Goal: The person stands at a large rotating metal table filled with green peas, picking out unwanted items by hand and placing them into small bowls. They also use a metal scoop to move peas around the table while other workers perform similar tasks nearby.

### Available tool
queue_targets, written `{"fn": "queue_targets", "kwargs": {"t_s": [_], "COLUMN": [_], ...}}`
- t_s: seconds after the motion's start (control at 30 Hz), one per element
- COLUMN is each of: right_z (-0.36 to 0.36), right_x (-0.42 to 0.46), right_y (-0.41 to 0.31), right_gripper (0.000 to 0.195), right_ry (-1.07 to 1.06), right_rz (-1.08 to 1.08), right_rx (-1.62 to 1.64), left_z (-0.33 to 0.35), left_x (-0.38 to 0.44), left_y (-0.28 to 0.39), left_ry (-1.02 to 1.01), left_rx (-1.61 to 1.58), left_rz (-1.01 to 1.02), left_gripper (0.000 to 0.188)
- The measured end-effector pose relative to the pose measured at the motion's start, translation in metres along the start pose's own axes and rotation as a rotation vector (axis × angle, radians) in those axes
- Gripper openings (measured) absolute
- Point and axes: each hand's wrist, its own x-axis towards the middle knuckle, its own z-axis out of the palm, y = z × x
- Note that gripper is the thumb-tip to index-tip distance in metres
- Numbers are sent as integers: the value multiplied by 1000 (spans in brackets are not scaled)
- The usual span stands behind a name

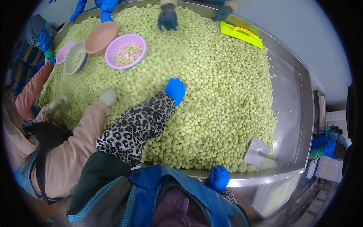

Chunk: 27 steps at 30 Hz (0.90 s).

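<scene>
My left hand (pixel 175 90), in a blue glove below a leopard-print sleeve, reaches out over a broad heap of pale green, oval fruits or peeled beans (pixel 215 99). It touches the heap near the middle; its fingers point down and whether they hold anything is hidden. Close to my body, my right hand (pixel 219 178), also blue-gloved, rests with curled fingers at the near rim of the steel table (pixel 255 179). What lies inside its fingers does not show. A metal scoop or scraper with a short handle (pixel 257 153) lies on the heap's edge to its right.
A pink bowl (pixel 109 61) with paler pieces, a brown bowl (pixel 100 38), a green bowl (pixel 68 63) and a small pink bowl (pixel 60 56) stand far left. A yellow-green float (pixel 241 34) lies at the far rim. Co-workers' gloved hands work at left (pixel 108 97) and opposite (pixel 168 20).
</scene>
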Motion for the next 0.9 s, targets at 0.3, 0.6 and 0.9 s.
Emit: {"fn": "queue_targets", "kwargs": {"t_s": [0.3, 0.6, 0.9], "right_z": [-2, -2, -4], "right_x": [9, 3, 4], "right_y": [-8, -5, -11], "right_gripper": [6, 14, 11], "right_ry": [-17, -57, -44], "right_rz": [34, 56, 159], "right_rx": [12, -14, 6], "left_z": [-14, -61, 30], "left_x": [-30, -75, -178], "left_y": [-55, -130, 99], "left_ry": [502, 821, 379], "left_rx": [-360, -622, -190], "left_rz": [-217, -241, 271], "left_gripper": [14, 51, 19]}}
